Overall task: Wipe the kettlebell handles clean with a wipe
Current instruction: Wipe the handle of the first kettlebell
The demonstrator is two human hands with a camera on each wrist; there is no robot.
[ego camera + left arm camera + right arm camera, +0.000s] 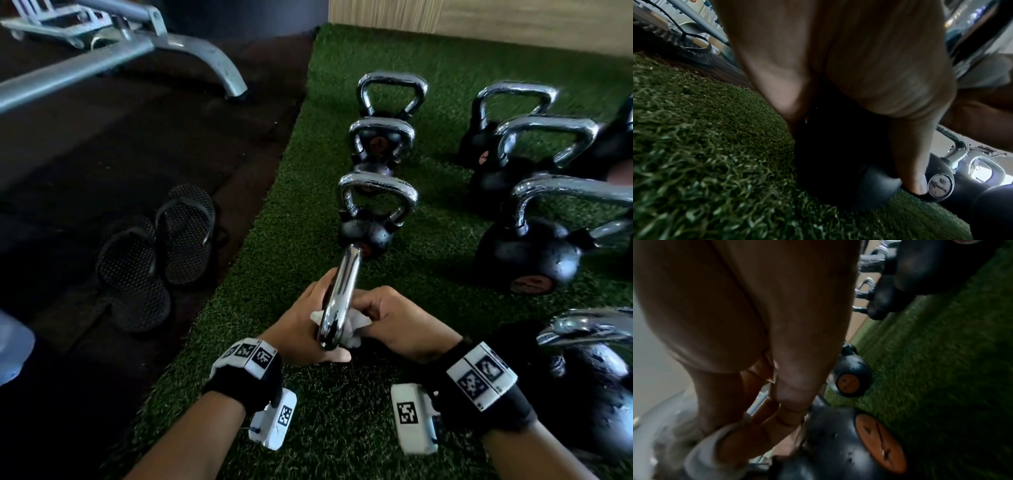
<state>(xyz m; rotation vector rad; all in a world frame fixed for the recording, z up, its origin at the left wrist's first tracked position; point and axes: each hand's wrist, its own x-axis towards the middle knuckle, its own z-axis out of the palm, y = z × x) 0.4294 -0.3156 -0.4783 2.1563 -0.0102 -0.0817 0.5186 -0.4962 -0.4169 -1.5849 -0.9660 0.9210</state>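
The nearest kettlebell stands on the green turf, its chrome handle (339, 298) seen edge-on between my hands. My left hand (301, 325) grips the handle's left side, and in the left wrist view its thumb (908, 154) lies down over the black body (838, 154). My right hand (394, 318) pinches a crumpled white wipe (358, 323) against the right side of the handle. The right wrist view shows curled fingers (756, 426) holding the wipe (701, 456) on the metal. In the head view my hands hide the body.
Three more kettlebells (376, 212) line up beyond the held one. Several larger ones (527, 250) stand to the right, one (589, 377) close to my right wrist. Black sandals (157, 253) lie on the dark floor at left, a grey bench frame (137, 44) behind them.
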